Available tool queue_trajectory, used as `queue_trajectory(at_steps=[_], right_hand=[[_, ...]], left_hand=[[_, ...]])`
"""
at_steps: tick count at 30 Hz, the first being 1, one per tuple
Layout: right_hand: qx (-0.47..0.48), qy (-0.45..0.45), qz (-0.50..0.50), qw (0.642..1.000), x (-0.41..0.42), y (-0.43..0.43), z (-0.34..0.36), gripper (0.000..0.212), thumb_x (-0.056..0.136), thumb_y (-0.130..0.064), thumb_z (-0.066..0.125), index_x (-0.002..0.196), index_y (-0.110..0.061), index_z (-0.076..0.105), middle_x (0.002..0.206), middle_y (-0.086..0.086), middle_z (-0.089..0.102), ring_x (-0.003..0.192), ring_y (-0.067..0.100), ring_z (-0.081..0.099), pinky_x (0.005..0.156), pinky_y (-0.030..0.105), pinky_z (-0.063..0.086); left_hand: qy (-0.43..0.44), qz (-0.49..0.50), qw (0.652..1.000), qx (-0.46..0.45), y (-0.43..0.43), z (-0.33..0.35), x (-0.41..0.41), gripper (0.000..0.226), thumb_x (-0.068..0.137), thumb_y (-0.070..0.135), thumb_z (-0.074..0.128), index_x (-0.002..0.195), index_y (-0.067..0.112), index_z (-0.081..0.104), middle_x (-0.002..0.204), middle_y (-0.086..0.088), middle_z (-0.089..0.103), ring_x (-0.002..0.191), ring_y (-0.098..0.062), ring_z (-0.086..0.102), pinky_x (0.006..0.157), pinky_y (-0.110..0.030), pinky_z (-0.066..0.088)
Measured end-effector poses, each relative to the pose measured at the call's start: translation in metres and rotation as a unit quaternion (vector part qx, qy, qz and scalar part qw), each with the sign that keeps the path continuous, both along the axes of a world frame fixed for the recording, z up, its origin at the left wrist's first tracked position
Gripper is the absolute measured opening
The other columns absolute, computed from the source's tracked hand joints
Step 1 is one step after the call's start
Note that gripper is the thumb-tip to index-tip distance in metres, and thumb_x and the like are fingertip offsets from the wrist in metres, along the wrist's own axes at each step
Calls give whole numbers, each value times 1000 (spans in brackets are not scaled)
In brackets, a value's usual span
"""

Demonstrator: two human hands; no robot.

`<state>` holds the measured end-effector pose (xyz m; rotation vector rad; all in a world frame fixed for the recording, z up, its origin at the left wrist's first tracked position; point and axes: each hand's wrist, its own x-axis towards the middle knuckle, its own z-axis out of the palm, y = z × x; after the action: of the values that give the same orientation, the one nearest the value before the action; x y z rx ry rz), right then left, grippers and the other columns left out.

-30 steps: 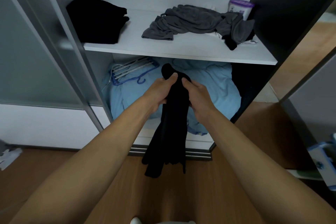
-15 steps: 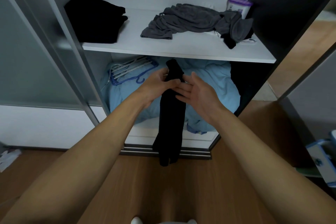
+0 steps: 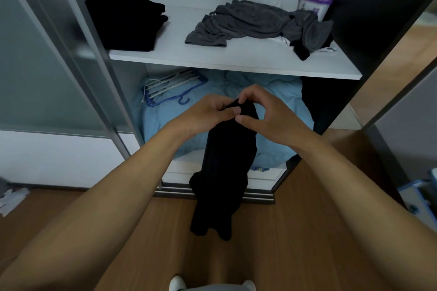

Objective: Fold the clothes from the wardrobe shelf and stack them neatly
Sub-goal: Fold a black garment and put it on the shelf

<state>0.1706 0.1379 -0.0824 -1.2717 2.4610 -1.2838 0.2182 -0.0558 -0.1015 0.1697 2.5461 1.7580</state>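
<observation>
Half a second ago the right hand (image 3: 267, 118) was flat and spread beside the cloth while the left hand (image 3: 208, 113) alone held it up. Now the right has closed in again. Its thumb and curled fingers pinch the top edge of the long black fabric garment (image 3: 224, 172), touching the left hand, whose fingers grip the same bunched top. Both hands are narrow and closed on the cloth.

The garment hangs in the near middle, in front of the open wardrobe, and drapes down toward the brown wooden floor (image 3: 142, 243). It looks broader than a moment ago.

I judge that the person is finding a seam or corner to spread the piece out — the fold itself has not begun.

On the white wardrobe shelf (image 3: 236, 66), a folded black pile of clothes (image 3: 125, 21) sits far left. A crumpled dark grey garment (image 3: 248, 23) lies far right and is not yet folded, so much of the job seems to remain. Under the shelf, behind the hands, lies pale blue bedding (image 3: 283, 101).
</observation>
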Motion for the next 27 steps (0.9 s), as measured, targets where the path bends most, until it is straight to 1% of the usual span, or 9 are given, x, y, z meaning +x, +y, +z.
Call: queue_trajectory(at_steps=[5, 7, 9, 14, 16, 20, 22, 24, 27], right_hand=[[19, -20, 4, 1000, 1, -2, -5, 35, 90, -18, 71, 122, -24, 57, 112, -22, 57, 111, 2, 56, 102, 28, 46], [3, -19, 14, 1000, 3, -4, -7, 37, 91, -16, 70, 126, -25, 61, 115, -20, 61, 112, 0, 56, 100, 21, 45], [-26, -16, 1, 1000, 6, -5, -7, 30, 91, -14, 70, 118, -25, 66, 110, -13, 67, 106, 2, 60, 96, 20, 46], [-51, -38, -13, 998, 9, -8, -9, 18, 90, -12, 69, 104, -22, 66, 100, -11, 68, 95, 5, 64, 88, 21, 50], [-40, -38, -7, 998, 9, -7, -12, 14, 91, -12, 67, 102, -21, 64, 98, -10, 66, 93, 4, 63, 85, 19, 49], [-25, -13, -5, 1000, 8, -5, -17, 10, 94, -13, 63, 100, -21, 61, 93, -16, 62, 87, -2, 59, 82, 16, 46], [-31, -1, -22, 999, 7, -4, -20, 12, 95, -13, 62, 99, -25, 60, 93, -20, 61, 88, -3, 58, 83, 17, 45], [-42, 1, -46, 998, 8, -4, -22, 15, 96, -14, 60, 98, -28, 57, 91, -25, 61, 89, -3, 58, 83, 17, 45], [-62, -11, -64, 996, 10, -2, -20, 22, 98, -13, 57, 93, -34, 53, 88, -27, 61, 88, -9, 57, 79, 9, 43]], left_hand=[[-19, -6, 1000, -24, 2, 6, 9, 37, 102, 30, 54, 69, 34, 71, 63, 7, 57, 60, -7, 53, 57, -18, 38], [-25, -6, 999, -29, 2, 9, 11, 30, 100, 34, 56, 87, 16, 76, 73, -7, 59, 69, -19, 54, 67, -32, 38], [-30, 4, 999, -25, 0, 12, 12, 45, 98, 39, 58, 97, -4, 69, 79, -12, 59, 74, -22, 53, 72, -37, 36], [-32, -10, 999, -41, -4, 14, 16, 56, 100, 38, 56, 100, -18, 59, 83, -13, 54, 76, -25, 47, 73, -40, 30], [-44, -12, 998, -41, -3, 12, 16, 50, 101, 35, 55, 97, -15, 61, 81, -12, 54, 75, -24, 48, 73, -39, 32], [-66, -44, 997, -8, -2, 17, 18, 14, 96, 26, 65, 98, 17, 75, 93, -11, 72, 87, -15, 66, 88, -31, 49], [-75, -73, 994, -23, -3, 17, 17, 16, 90, 21, 70, 104, 14, 74, 103, -17, 73, 93, -20, 68, 91, -33, 51], [-75, -73, 994, -42, -1, 17, 15, 19, 88, 16, 71, 107, 12, 72, 103, -19, 71, 91, -22, 69, 86, -35, 53], [-50, -34, 997, -53, 4, 17, 14, 10, 91, 21, 70, 98, 16, 75, 84, -6, 73, 76, -9, 66, 71, -21, 49]])
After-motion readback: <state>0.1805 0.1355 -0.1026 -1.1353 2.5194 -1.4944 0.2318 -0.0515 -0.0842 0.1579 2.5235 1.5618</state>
